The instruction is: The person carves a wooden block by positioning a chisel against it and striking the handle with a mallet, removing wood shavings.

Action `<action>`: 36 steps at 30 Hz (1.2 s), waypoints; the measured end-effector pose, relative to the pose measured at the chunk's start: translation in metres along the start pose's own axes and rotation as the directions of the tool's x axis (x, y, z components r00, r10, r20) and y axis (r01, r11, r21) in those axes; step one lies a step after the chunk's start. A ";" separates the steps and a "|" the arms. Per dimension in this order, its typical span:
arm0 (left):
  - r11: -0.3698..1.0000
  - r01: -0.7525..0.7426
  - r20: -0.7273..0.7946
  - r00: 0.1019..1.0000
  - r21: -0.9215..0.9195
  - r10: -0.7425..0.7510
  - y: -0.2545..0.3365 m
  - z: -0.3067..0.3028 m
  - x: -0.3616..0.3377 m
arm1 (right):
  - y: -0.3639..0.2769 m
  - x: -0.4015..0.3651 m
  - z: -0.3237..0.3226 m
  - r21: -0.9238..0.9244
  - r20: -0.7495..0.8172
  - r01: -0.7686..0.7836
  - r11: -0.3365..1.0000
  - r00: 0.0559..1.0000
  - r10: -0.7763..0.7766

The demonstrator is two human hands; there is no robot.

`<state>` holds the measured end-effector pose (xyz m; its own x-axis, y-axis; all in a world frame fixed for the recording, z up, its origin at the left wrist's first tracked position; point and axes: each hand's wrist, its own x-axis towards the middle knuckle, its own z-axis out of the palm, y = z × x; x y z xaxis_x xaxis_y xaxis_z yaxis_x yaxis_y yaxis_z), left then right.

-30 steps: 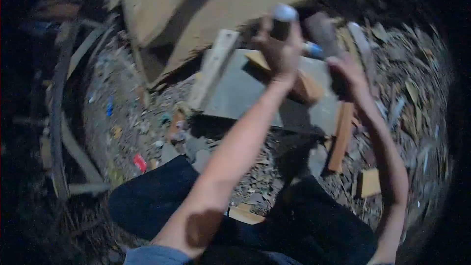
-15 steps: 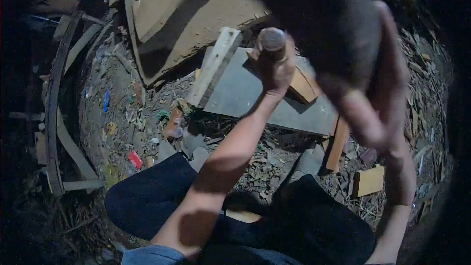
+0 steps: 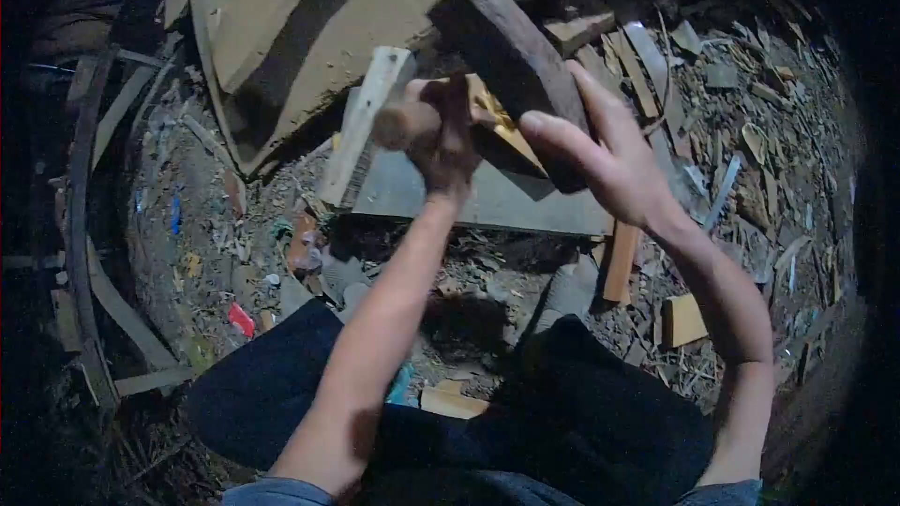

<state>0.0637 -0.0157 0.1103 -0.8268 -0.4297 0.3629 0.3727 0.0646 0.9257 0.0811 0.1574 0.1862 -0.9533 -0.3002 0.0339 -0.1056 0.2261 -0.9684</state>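
My left hand (image 3: 445,155) is closed around a tool's round wooden handle (image 3: 405,126), its rounded butt pointing toward me and its working end hidden. My right hand (image 3: 619,159) grips a thick dark wooden block (image 3: 511,56) by its near end, thumb on one side and fingers on the other. That block slants up and leftward, close to my left hand. Partly behind both is a yellow-orange piece of wood (image 3: 514,142) with a notched upper part, over a grey flat board (image 3: 450,195).
A pale squared timber (image 3: 367,131) lies along the board's left side, below a large tan sheet (image 3: 281,28). An orange-brown strip (image 3: 621,262) and a yellowish block (image 3: 686,320) lie right. Wood scraps litter the ground between and around my feet.
The dark block has dropped from high and close to the camera, with my right hand, to beside the yellow-orange wood. In view, my left hand and handle are farther left and lower.
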 end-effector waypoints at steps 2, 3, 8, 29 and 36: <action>1.000 0.003 0.039 0.999 0.006 -0.003 -0.005 -0.008 -0.001 | 0.050 0.003 0.000 0.012 0.002 -0.075 0.997 0.997 0.075; 0.990 0.058 0.091 0.995 -0.126 -0.047 -0.009 -0.013 -0.003 | 0.075 0.004 0.000 0.041 0.009 -0.135 0.990 0.991 0.135; 0.969 0.020 0.051 0.999 -0.247 -0.008 -0.009 -0.005 0.001 | 0.124 -0.011 0.007 -0.219 -0.018 -0.306 0.927 0.951 0.309; 0.772 0.365 -0.150 0.851 -0.520 -0.503 -0.026 -0.010 0.100 | 0.134 -0.018 0.008 -0.368 -0.043 -0.305 0.878 0.949 0.312; 0.907 0.138 -0.083 0.979 -0.397 -0.185 0.010 0.018 0.084 | 0.140 -0.019 0.009 -0.374 -0.031 -0.288 0.881 0.954 0.299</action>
<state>-0.0092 -0.0345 0.1520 -0.8436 -0.5077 0.1749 0.3915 -0.3586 0.8474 0.0871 0.1863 0.0478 -0.9496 -0.1899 -0.2494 0.0758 0.6328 -0.7706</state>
